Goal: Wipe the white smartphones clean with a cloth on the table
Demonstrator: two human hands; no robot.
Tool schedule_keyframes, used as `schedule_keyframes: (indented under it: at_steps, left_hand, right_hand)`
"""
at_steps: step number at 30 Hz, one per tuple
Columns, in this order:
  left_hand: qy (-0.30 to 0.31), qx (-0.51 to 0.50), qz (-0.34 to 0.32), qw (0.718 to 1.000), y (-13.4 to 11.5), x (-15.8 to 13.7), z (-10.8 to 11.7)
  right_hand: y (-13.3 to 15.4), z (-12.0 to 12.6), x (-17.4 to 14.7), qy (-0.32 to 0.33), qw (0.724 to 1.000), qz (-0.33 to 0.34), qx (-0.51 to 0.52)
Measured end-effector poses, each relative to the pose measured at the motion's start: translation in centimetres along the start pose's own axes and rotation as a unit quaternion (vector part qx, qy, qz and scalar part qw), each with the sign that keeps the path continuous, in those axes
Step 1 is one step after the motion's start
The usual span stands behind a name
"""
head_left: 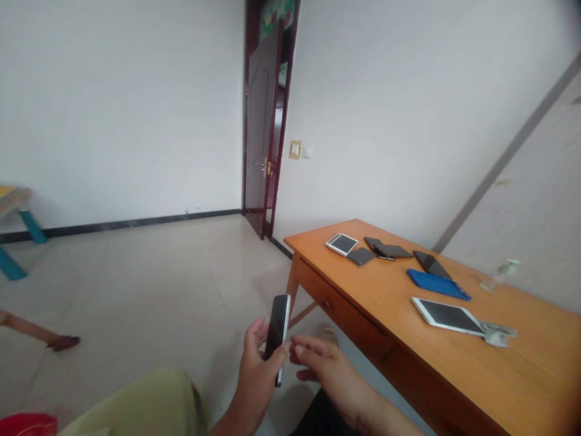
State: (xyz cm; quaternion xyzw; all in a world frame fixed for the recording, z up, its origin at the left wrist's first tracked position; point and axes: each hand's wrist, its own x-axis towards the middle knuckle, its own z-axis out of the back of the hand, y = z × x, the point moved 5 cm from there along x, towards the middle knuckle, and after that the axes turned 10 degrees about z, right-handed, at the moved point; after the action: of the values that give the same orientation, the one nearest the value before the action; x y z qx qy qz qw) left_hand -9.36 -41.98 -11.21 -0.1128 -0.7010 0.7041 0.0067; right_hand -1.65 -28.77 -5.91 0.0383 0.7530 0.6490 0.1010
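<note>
A dark-screened smartphone (278, 327) with a silvery edge stands nearly upright in my left hand (258, 363). My left thumb lies across its lower part and the fingers wrap behind it. Close to the phone's right edge is my right hand (320, 363), its fingers extended and slightly bent. Its fingertips reach the edge or hover just beside it; I cannot tell which. No object shows clearly in that hand. Both hands are in front of my lap, left of the wooden table (363, 284).
On the table lie a white tablet (449, 316), a blue case (439, 284), a white-framed device (342, 243), several dark devices (393, 250), a crumpled cloth (498, 333) and a clear spray bottle (499, 275). A person's leg (31, 327) shows at left. Behind is a door (263, 133).
</note>
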Motion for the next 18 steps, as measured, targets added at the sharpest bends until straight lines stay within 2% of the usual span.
schedule_keyframes:
  at_steps: [4,7,18]
  left_hand:
    - [0.057,-0.014,-0.017,0.998,-1.4,-1.6,-2.1]
    - [0.077,-0.016,-0.022,0.997,-1.6,-2.1,-2.9]
    - [0.055,0.018,-0.046,0.997,-2.1,-2.9,-4.1]
  right_hand:
    - [0.7,0.1,-0.4,0.01,0.996,0.017,0.092]
    - [0.2,0.8,-0.5,-0.017,0.993,0.006,0.116]
    - [-1.2,2.5,-0.7,-0.058,0.991,-0.001,0.119]
